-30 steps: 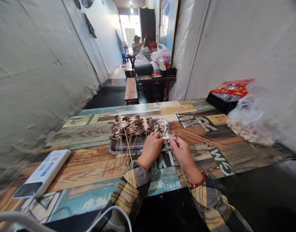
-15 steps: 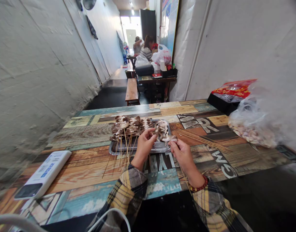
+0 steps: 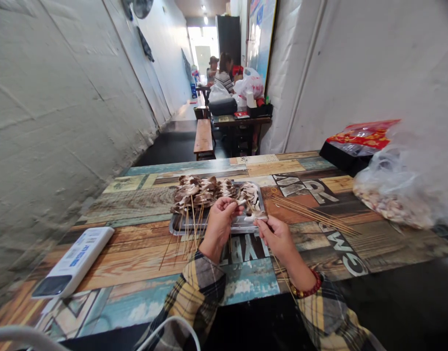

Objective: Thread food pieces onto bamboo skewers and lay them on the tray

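Observation:
My left hand is closed, pinching a small oyster mushroom piece between thumb and fingertips. Close by on the right, my right hand grips a thin bamboo skewer, whose lower end slants down past the wrist. A mushroom piece sits on this skewer at the right fingertips. Both hands are over the near right part of a metal tray. Skewered mushrooms are piled on its left side, their sticks jutting toward me. Loose mushroom pieces lie at its right end.
Several bare skewers lie right of the tray. Farther right are a clear bag of pale pieces and a black box with a red packet. A white power bank-like device is at left. Two people sit at tables behind.
My left hand has drawn a mushroom piece up from the loose ones, and it now shows between the fingertips. The right hand stays nearly in place, and the view has shifted slightly.

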Available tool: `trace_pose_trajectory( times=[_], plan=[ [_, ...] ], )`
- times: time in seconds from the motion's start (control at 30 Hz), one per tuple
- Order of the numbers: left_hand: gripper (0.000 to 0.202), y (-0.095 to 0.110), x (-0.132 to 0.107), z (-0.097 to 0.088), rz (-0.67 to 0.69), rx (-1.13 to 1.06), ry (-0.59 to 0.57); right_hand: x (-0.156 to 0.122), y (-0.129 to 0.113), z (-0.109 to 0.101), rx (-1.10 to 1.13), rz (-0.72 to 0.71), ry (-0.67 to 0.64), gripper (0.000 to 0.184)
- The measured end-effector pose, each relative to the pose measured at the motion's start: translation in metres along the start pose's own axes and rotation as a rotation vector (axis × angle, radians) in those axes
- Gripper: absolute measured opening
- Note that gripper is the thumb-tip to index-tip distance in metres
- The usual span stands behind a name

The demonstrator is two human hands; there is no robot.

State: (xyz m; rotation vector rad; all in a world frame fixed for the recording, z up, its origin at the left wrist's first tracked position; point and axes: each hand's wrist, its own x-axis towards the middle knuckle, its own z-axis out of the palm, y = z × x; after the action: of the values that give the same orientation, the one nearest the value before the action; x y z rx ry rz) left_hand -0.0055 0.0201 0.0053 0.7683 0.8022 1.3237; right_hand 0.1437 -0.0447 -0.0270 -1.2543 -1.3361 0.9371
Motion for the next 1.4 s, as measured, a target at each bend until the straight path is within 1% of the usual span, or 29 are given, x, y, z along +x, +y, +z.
trace_pose_trajectory(
  times=[0.17,0.33,0.5,0.63,0.77,0.97,1.4],
  plan=[
    [0.036,0.0024,-0.0023,0.0009,-0.005,-0.015,-0.021,-0.0008,0.0007,0.0012,-0.112,-0.069,-0.070,0.037],
    [0.028,0.0023,-0.0028,0.0006,-0.025,-0.014,-0.017,-0.0010,-0.0018,0.0021,-0.189,-0.105,-0.048,0.035],
    [0.028,0.0016,-0.0029,0.0008,-0.018,0.019,-0.005,-0.0014,-0.0036,0.0021,-0.200,-0.101,-0.034,0.035],
    [0.025,0.0011,-0.0016,0.0012,0.029,0.061,0.028,-0.0018,-0.0023,0.0017,-0.210,-0.097,-0.036,0.037],
    [0.022,0.0008,0.0000,0.0008,0.061,0.084,0.052,-0.0018,-0.0014,0.0017,-0.226,-0.107,-0.048,0.035],
    [0.025,0.0008,0.0002,0.0010,0.084,0.126,0.066,-0.0018,-0.0016,0.0022,-0.208,-0.091,-0.030,0.035],
    [0.034,-0.0028,-0.0008,0.0026,0.132,0.184,0.017,-0.0013,-0.0010,0.0022,-0.247,-0.108,-0.015,0.033]
  ],
)
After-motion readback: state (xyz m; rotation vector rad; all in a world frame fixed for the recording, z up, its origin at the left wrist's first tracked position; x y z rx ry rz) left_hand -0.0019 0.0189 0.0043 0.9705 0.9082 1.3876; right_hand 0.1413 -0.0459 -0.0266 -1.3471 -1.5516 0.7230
